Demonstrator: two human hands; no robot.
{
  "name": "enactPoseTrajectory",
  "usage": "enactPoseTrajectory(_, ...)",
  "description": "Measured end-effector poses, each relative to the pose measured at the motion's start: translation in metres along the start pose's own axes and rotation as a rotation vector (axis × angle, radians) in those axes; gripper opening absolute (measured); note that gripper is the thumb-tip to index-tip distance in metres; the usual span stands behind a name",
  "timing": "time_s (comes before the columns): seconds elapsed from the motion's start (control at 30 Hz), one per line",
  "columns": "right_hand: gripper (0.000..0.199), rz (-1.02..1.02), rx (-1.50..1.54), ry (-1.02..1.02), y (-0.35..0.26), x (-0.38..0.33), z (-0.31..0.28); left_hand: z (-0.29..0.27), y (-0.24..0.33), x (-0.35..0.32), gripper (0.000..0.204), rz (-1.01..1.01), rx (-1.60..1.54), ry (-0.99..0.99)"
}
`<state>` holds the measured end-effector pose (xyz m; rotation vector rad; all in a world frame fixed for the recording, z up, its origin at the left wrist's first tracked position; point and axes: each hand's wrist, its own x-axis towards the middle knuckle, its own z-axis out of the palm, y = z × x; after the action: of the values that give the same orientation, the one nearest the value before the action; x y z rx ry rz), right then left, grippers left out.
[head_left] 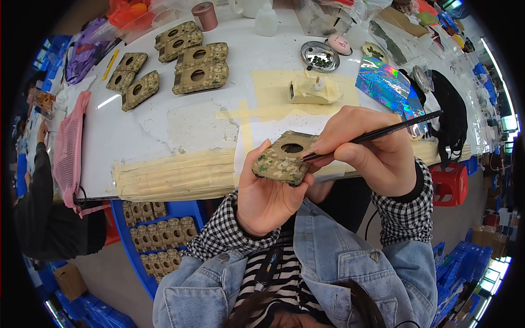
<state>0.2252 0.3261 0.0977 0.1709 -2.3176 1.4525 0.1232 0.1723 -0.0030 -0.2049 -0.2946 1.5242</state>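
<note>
My left hand [273,199] grips a camouflage model tank hull [277,164] from below, with the thumb along its left side. The hull is tilted and its round opening faces up. In my right hand [377,150] is a pair of slim black tweezers [396,127], pinched between thumb and fingers. Their tip meets or nearly meets the hull's top beside the opening; contact is too small to tell. A white sheet [249,136] lies on the table under the work. Beyond it stands a tape-covered block [311,93] with a small whitish piece on top.
Several similar hulls [201,76] stand at the back left. A round metal dish [326,54] holds small dark green bits. Shiny holographic film [383,85] lies to the right. Below the table's left front, a blue tray [134,249] holds rows of hulls. Another person's sleeve [41,186] shows far left.
</note>
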Motion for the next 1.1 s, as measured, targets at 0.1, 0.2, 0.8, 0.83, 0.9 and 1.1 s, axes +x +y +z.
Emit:
enactPoseTrajectory(0.1,0.010,0.006,0.012,0.003,0.000,0.000,0.000,0.001,0.000,0.000,0.051,-0.006,0.003,0.004)
enactPoseTrajectory(0.2,0.010,0.011,0.019,0.004,0.000,0.000,0.001,-0.001,0.000,-0.001,0.052,0.000,-0.004,0.002)
enactPoseTrajectory(0.8,0.021,-0.166,-0.302,0.011,-0.009,-0.006,0.009,0.008,-0.004,0.001,0.052,0.071,-0.046,-0.023)
enactPoseTrajectory(0.83,0.023,-0.177,-0.323,0.010,-0.010,-0.007,0.010,0.008,-0.004,0.001,0.052,0.062,-0.049,-0.021)
enactPoseTrajectory(0.9,0.023,-0.173,-0.332,0.006,-0.011,-0.008,0.010,0.008,-0.003,0.001,0.051,0.044,-0.054,-0.015)
enactPoseTrajectory(1.1,0.027,-0.163,-0.324,-0.013,-0.010,-0.009,0.009,0.007,-0.003,0.002,0.051,0.047,-0.048,-0.021)
